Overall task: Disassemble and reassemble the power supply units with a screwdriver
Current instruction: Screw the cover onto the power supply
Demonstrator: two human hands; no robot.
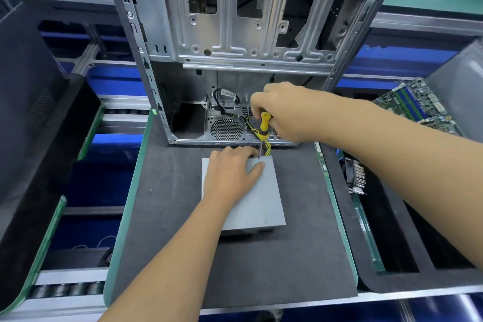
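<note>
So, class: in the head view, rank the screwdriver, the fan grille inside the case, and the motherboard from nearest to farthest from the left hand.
From the left hand:
1. Screwdriver, tip just beside the fingers, on the power supply's far edge.
2. Fan grille, behind the hand, low in the case.
3. Motherboard, far right.

Flat grey metal power supply box [257, 198] lies on the dark foam mat [183, 230], just before the open steel computer case [235, 34]; green circuit board [418, 104] sits well right.
</note>
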